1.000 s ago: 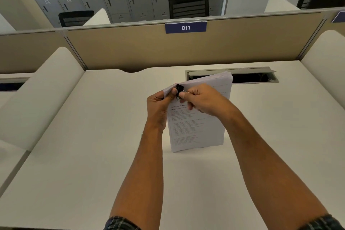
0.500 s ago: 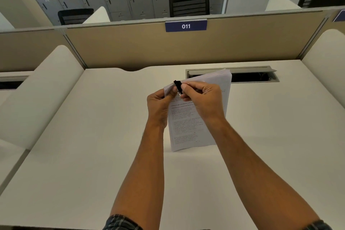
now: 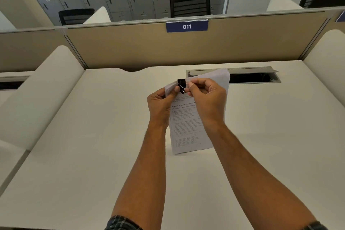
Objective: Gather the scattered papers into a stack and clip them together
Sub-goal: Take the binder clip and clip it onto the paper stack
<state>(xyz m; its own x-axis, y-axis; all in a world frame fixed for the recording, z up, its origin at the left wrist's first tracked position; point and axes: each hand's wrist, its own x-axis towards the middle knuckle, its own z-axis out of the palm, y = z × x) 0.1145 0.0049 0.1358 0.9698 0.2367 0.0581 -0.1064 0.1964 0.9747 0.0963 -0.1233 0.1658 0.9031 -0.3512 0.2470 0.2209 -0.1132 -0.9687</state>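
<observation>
A stack of printed white papers (image 3: 186,129) stands upright on its bottom edge on the white desk (image 3: 93,155). My left hand (image 3: 160,104) pinches the stack's top left corner. A black binder clip (image 3: 181,85) sits on the top edge near that corner. My right hand (image 3: 207,97) is closed around the clip's wire handle, thumb and forefinger right beside the black body. The right hand hides the upper middle of the front sheet.
A grey cable tray with an open lid (image 3: 252,76) lies in the desk just behind the papers. A tan partition with a blue "011" sign (image 3: 187,26) closes the back. Rounded white dividers (image 3: 41,95) flank the desk on both sides.
The right hand has turned, its wrist swinging left and down over the sheet, with fingers shifting on the clip's handle. The papers and my left hand stay where they were.
</observation>
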